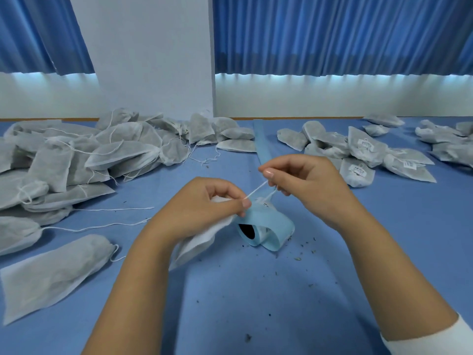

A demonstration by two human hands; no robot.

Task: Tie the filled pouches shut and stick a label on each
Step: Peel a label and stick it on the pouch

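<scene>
Drawstring runs taut up-right from the neck of the pouch, which the left hand grips with curled fingers, to the right hand, fingers pinching its end above the label roll.

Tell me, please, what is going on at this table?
A person is tying a pouch shut. The left hand grips the pouch at its neck, while the right hand pinches the string and pulls it taut. A label roll lies on the table just behind the hands. A pile without visible labels lies to the left; labelled pouches lie to the right.
</scene>
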